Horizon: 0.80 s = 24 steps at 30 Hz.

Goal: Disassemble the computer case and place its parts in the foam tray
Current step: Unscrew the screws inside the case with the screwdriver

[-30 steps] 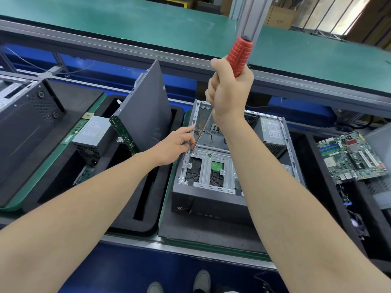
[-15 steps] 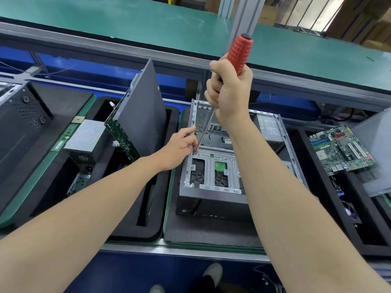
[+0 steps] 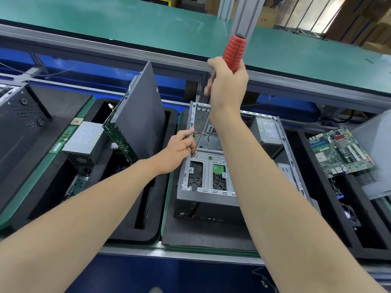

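Observation:
An open grey computer case [image 3: 207, 178] lies on a black foam pad in the middle, its drive cage and power supply [image 3: 267, 132] showing. My right hand [image 3: 227, 89] grips the red handle of a long screwdriver [image 3: 233, 52] held upright, its shaft slanting down to the case's left rail. My left hand [image 3: 179, 148] pinches the shaft near its tip at that rail. A black foam tray [image 3: 148, 218] to the left holds a side panel [image 3: 139, 115] standing on edge, a green circuit board [image 3: 118, 138] and a power supply [image 3: 82, 138].
Another dark case [image 3: 19, 127] sits at far left. On the right, a second foam tray [image 3: 317, 208] carries a motherboard [image 3: 340, 151] and a grey panel [image 3: 378, 157]. A raised green bench [image 3: 148, 24] with an aluminium post runs behind. The conveyor's front edge is near my feet.
The screwdriver handle has shifted slightly as my right hand works it; my left hand stays at the tip by the case's left rail. The view has drifted a little.

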### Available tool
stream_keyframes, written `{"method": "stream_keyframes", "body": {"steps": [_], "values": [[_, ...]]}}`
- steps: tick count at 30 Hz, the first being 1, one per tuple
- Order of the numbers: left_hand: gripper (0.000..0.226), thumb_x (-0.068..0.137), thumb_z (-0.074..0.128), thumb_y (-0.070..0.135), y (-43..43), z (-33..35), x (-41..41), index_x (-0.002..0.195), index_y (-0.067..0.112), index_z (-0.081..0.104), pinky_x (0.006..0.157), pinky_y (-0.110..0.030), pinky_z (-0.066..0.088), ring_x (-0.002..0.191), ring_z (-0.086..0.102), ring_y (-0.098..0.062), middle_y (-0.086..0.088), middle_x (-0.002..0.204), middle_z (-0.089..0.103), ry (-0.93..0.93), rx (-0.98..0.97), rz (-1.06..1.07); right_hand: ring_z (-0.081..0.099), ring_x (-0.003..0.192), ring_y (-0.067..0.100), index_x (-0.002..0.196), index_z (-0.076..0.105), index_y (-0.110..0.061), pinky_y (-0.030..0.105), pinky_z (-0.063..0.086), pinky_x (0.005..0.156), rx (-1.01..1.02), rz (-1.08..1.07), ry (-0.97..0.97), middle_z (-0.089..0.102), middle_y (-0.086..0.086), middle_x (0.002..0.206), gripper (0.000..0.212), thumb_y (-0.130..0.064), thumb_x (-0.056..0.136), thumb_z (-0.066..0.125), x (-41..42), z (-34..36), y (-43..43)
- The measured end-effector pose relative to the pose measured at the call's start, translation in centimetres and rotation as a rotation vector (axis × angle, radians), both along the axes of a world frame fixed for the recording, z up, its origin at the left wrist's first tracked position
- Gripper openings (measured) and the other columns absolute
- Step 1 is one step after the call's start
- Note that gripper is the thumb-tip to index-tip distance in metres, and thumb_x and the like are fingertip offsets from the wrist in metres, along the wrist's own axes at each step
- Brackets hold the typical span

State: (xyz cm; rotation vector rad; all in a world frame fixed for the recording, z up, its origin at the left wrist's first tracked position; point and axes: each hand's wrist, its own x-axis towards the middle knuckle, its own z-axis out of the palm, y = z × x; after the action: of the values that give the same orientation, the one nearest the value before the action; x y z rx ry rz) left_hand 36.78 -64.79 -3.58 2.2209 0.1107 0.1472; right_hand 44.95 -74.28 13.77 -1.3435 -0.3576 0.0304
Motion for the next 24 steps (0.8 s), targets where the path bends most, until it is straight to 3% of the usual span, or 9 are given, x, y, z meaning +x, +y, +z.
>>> {"method": "stream_keyframes", "body": {"steps": [2,4,7,11,15,18,21,22,24], "values": [[0.036,0.105,0.037,0.001,0.1,-0.1,0.0,0.086,0.029,0.052,0.109,-0.019,0.015,0.140,0.014,0.000,0.012,0.153,0.025,-0.011,0.029,-0.011,0.040,0.063,0.024,0.070,0.046,-0.021,0.041,0.039,0.066,0.075,-0.034,0.050,0.044,0.001,0.065,0.035,-0.023,0.088,0.076,-0.5,0.0,0.3],[0.037,0.104,0.037,0.001,0.0,0.0,-0.1,0.086,0.030,0.051,0.111,-0.026,0.015,0.139,0.013,0.001,0.014,0.152,0.025,-0.016,0.034,-0.024,0.037,0.053,0.022,0.064,0.042,-0.022,0.035,0.038,0.056,0.080,0.023,0.066,0.040,0.000,0.058,0.046,-0.025,0.091,0.079,-0.3,0.1,0.1],[0.033,0.103,0.038,0.000,-0.2,-0.2,0.0,0.087,0.024,0.053,0.115,-0.034,0.019,0.145,0.017,-0.014,0.005,0.161,0.023,-0.015,0.053,-0.015,0.023,0.039,0.016,0.063,0.036,-0.023,0.024,0.027,0.043,0.071,0.416,0.021,0.030,0.000,0.052,0.048,-0.014,0.097,0.068,1.0,-0.1,-0.9],[0.016,0.101,0.045,0.002,-0.1,-0.4,-0.2,0.102,0.004,0.061,0.121,-0.045,0.025,0.147,0.021,-0.018,0.007,0.164,0.021,0.010,0.058,0.008,0.013,0.042,0.011,0.069,0.022,-0.022,0.019,0.018,0.044,0.044,0.878,0.019,0.021,-0.003,0.054,0.043,-0.004,0.092,0.053,2.2,0.2,-1.8],[0.013,0.098,0.066,0.040,-0.8,0.4,-1.2,0.105,0.030,0.062,0.112,-0.025,0.032,0.149,0.029,-0.001,0.022,0.166,0.019,-0.046,0.154,0.029,0.014,0.042,0.013,0.073,0.025,-0.021,0.022,0.018,0.045,0.033,0.982,0.014,0.021,-0.003,0.055,0.038,-0.003,0.095,0.052,2.7,0.6,-2.0],[0.018,0.098,0.067,0.030,-1.9,1.3,-0.9,0.087,0.035,0.054,0.111,-0.019,0.031,0.148,0.033,-0.002,0.013,0.166,0.028,-0.047,0.248,0.089,0.031,0.043,0.020,0.078,0.042,-0.016,0.031,0.035,0.048,-0.024,0.797,-0.031,0.033,0.003,0.055,0.030,-0.007,0.099,0.062,2.1,0.7,-2.1],[0.007,0.097,0.067,0.017,-2.6,1.9,-0.3,0.095,0.017,0.060,0.104,-0.003,0.024,0.140,0.045,-0.013,0.004,0.152,0.048,-0.062,0.319,0.148,0.055,0.051,0.020,0.083,0.056,-0.007,0.039,0.054,0.058,-0.063,0.334,-0.099,0.058,0.002,0.061,0.028,-0.020,0.091,0.080,1.2,1.1,-2.0],[0.013,0.097,0.066,0.015,-2.8,2.0,-0.3,0.107,0.009,0.064,0.107,-0.007,0.026,0.139,0.046,-0.017,-0.001,0.149,0.051,-0.055,0.324,0.160,0.058,0.053,0.014,0.082,0.059,-0.009,0.037,0.056,0.061,-0.052,0.200,-0.093,0.060,-0.006,0.061,0.027,-0.023,0.090,0.081,1.0,1.2,-1.9],[0.025,0.099,0.064,0.016,-3.3,2.1,-0.3,0.121,0.005,0.063,0.115,-0.021,0.031,0.144,0.041,-0.019,-0.004,0.155,0.045,0.009,0.314,0.158,0.054,0.053,0.001,0.077,0.058,-0.017,0.022,0.051,0.059,-0.022,0.075,-0.061,0.057,-0.018,0.057,0.027,-0.027,0.092,0.078,0.6,1.3,-1.7]]}}
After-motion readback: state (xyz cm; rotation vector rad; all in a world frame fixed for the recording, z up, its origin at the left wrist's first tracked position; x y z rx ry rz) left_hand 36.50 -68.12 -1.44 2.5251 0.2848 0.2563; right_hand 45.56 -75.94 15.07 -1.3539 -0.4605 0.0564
